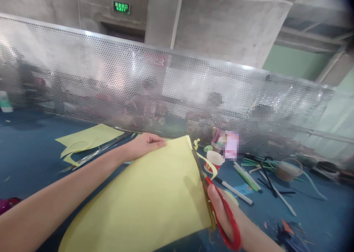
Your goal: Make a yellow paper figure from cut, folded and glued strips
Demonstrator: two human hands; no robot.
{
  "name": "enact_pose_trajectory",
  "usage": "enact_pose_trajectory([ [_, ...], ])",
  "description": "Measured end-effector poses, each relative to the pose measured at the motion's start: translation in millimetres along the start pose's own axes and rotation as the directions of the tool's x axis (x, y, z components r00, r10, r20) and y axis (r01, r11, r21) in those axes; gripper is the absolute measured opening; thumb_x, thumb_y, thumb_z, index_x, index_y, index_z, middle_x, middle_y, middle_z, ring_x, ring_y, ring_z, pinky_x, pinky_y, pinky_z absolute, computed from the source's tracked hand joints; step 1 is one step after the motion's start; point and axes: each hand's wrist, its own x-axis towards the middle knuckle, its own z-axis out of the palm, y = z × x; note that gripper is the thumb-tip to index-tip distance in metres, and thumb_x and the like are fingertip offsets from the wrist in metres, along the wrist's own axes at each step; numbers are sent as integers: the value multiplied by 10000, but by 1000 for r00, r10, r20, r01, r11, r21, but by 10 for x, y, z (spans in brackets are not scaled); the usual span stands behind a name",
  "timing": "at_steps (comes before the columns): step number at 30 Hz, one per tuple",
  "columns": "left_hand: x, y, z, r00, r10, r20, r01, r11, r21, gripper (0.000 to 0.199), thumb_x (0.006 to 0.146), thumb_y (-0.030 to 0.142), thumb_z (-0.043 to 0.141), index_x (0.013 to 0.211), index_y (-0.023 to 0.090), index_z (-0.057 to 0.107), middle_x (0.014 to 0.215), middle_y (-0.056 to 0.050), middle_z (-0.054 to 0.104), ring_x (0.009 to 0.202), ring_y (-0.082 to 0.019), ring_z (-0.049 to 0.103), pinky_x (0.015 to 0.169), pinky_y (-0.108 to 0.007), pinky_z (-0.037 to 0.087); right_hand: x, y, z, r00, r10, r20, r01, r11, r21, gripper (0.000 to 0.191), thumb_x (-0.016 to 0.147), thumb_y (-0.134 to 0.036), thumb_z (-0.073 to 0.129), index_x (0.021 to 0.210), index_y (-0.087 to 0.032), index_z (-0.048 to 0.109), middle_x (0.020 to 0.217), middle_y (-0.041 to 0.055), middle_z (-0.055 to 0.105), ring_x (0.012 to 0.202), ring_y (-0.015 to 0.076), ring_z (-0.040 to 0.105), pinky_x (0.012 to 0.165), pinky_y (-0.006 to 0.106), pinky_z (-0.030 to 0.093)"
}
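A large sheet of yellow paper [143,196] fills the middle of the view, its near left side curling. My left hand [148,145] grips its far left edge, thumb on top and the other fingers partly hidden. At the right edge my right hand [221,204] is closed around the red handles of a pair of scissors [236,231]. The blades run along the paper's right edge, pointing away from me. A thin curled strip of yellow paper [211,167] hangs beside the blades.
A perforated metal screen [116,67] stands behind the blue table [24,141]. More yellow paper [102,134] lies at the left. To the right are a paper cup [214,161], markers [238,193], green and black strips [262,167], a small basket [287,171] and paper scraps [287,226].
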Motion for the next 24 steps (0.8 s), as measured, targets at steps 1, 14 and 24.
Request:
enact_pose_trajectory([
  [1, 0, -2, 7, 1000, -3, 3, 3, 1000, 10, 378, 753, 491, 590, 951, 186, 693, 811, -34, 724, 661, -169, 654, 636, -252, 508, -1, 8, -6, 1000, 12, 13, -13, 1000, 1, 574, 893, -554, 225, 731, -177, 627, 709, 64, 664, 684, 214, 603, 609, 279, 487],
  [14, -7, -1, 49, 1000, 13, 8, -13, 994, 110, 379, 748, 526, 569, 891, 202, 705, 821, -32, 723, 678, -175, 650, 575, -217, 484, 22, 27, -14, 998, 52, 33, -54, 995, 85, 585, 883, -577, 238, 881, -170, 659, 876, 74, 690, 830, 218, 616, 726, 265, 480],
  [24, -25, 32, 58, 1000, 1, 2, -1, 996, 84, 374, 740, 518, 582, 892, 200, 707, 828, -32, 723, 668, -178, 652, 608, -235, 497, 55, 97, 25, 998, 50, 38, -54, 993, 105, 665, 861, -628, 206, 958, -165, 673, 838, 86, 710, 767, 225, 641, 674, 271, 506],
])
